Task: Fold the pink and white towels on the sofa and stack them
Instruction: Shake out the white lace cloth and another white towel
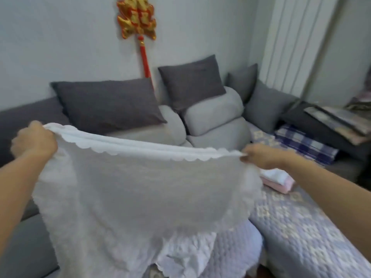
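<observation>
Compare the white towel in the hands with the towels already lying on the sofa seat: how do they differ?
The white towel hangs spread open in the air, gripped by the left hand and right hand; the folded towels lie stacked on the sofa cover. The held one is all white; the stack shows white over pink.

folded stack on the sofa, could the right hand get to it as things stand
Probably not yet: the right hand pinches a corner of the white towel. The folded stack lies just below it with nothing between.

You stood in a home living room: a grey sofa (24,121) with cushions (108,105) filled mid-frame, and a red-gold ornament (136,17) hung on the wall at top centre.
</observation>
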Available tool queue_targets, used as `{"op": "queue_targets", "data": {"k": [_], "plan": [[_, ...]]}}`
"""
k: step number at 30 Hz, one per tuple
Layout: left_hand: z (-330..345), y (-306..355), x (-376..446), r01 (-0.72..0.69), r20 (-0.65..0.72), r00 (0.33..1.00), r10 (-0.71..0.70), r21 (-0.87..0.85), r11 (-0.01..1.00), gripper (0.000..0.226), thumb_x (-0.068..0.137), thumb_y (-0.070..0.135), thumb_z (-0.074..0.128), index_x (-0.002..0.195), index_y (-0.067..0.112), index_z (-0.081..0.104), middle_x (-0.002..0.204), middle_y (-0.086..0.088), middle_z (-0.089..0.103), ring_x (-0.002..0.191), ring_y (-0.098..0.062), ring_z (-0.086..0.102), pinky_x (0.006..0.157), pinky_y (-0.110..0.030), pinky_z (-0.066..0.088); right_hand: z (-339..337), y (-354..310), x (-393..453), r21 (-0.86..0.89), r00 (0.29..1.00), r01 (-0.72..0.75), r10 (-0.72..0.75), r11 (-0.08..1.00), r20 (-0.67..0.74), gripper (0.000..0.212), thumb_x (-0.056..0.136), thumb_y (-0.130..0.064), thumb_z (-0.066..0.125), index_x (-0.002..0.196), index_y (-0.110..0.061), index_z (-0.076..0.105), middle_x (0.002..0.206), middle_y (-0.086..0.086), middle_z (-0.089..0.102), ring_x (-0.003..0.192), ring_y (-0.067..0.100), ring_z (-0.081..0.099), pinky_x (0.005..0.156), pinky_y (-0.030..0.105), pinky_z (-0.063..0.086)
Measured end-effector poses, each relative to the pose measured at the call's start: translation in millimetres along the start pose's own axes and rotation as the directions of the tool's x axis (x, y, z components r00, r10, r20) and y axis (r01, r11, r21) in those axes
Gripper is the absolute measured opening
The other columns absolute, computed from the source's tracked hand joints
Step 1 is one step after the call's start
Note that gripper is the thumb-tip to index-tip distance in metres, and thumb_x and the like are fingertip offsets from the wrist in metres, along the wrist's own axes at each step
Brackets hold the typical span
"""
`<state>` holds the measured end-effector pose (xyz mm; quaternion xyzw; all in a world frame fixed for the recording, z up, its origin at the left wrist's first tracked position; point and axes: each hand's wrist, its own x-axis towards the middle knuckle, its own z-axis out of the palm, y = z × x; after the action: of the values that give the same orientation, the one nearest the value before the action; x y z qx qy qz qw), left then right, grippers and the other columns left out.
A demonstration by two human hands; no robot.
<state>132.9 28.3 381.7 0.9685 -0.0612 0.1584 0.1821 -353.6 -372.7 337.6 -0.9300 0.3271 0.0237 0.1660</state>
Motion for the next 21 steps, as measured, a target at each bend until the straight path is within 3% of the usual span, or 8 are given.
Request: {"op": "queue_targets", "data": {"k": [3,6,8,10,12,15,17,21], "plan": [[45.4,52.8,18.6,-0.045,0.064,0.997,0.052,-0.103,0.994,0.037,0.088,0.043,0.046,0.104,0.009,0.052,0.099,-0.026,0.060,0.085,-0.050,0.060,0.075,-0.059,0.054,-4.4,14.6,-10.6,0.637,0.875,0.190,0.165,0.747,-0.455,0.027,0.093,0.006,0.049,0.079,-0.013,0.062,0.082,0.000,0.063,0.074,0.009,0.058,0.064,0.019,0.042],[78.7,120.9,-19.8,-0.139,0.291,0.942,0.165,-0.108,0.984,0.035,0.094,0.039,0.051,0.105,0.006,0.060,0.102,-0.027,0.063,0.091,-0.048,0.062,0.080,-0.057,0.054,12.7,38.1,-27.1,0.746,0.993,0.076,-0.120,0.662,0.004,0.029,0.093,0.002,0.051,0.086,-0.017,0.071,0.087,-0.008,0.073,0.079,0.003,0.066,0.074,0.029,0.053],[102.6,161.3,-72.7,-0.176,0.696,0.697,0.174,-0.070,0.982,0.024,0.098,0.023,0.059,0.113,0.005,0.064,0.118,-0.025,0.063,0.106,-0.041,0.061,0.095,-0.055,0.050,35.9,62.3,-38.3,0.577,0.793,-0.025,-0.336,0.816,0.509,0.023,0.096,-0.017,0.056,0.101,-0.033,0.073,0.099,-0.020,0.071,0.097,0.006,0.064,0.088,0.031,0.053],[129.8,198.5,-119.9,-0.363,0.944,0.327,0.036,0.090,0.927,0.017,0.096,0.020,0.060,0.106,0.010,0.069,0.121,-0.016,0.066,0.111,-0.033,0.064,0.098,-0.046,0.051,52.0,93.5,-41.4,0.611,0.559,-0.048,-0.486,0.790,0.672,0.022,0.098,-0.021,0.057,0.102,-0.037,0.071,0.099,-0.022,0.071,0.096,0.004,0.063,0.091,0.030,0.051],[163.6,243.5,-160.3,-0.607,0.988,0.132,-0.081,0.145,0.781,0.024,0.092,0.023,0.059,0.105,0.008,0.073,0.111,-0.009,0.074,0.102,-0.025,0.072,0.087,-0.035,0.058,52.2,126.0,-41.4,0.629,0.520,-0.244,-0.448,0.738,0.727,0.025,0.102,-0.012,0.053,0.100,-0.029,0.071,0.092,-0.017,0.073,0.085,0.000,0.067,0.079,0.022,0.055],[207.7,317.0,-218.2,-0.828,0.974,0.222,0.052,0.160,0.537,0.040,0.094,0.031,0.054,0.124,0.007,0.067,0.124,-0.008,0.068,0.110,-0.020,0.067,0.089,-0.028,0.052,51.9,192.9,-17.8,0.529,0.740,-0.410,-0.068,0.743,0.669,0.020,0.104,-0.012,0.049,0.096,-0.020,0.065,0.083,-0.011,0.071,0.070,0.002,0.067,0.063,0.021,0.055],[225.9,364.3,-237.1,-0.821,0.860,0.391,0.327,0.166,0.546,0.043,0.101,0.026,0.046,0.141,0.012,0.052,0.144,-0.012,0.055,0.129,-0.025,0.055,0.104,-0.033,0.044,41.2,245.6,4.9,0.263,0.895,-0.408,0.326,0.874,0.305,0.016,0.103,-0.015,0.047,0.107,-0.018,0.062,0.097,0.000,0.068,0.080,0.015,0.067,0.069,0.031,0.055],[177.6,489.4,-206.9,-0.846,0.274,0.530,0.802,0.116,0.520,0.028,0.094,0.008,0.043,0.122,0.010,0.046,0.114,-0.020,0.064,0.100,-0.043,0.066,0.085,-0.051,0.055,-60.0,333.3,14.6,0.249,0.682,-0.530,0.581,0.811,-0.444,0.030,0.096,-0.011,0.046,0.121,-0.010,0.061,0.116,0.017,0.066,0.106,0.038,0.064,0.077,0.037,0.047]]}}
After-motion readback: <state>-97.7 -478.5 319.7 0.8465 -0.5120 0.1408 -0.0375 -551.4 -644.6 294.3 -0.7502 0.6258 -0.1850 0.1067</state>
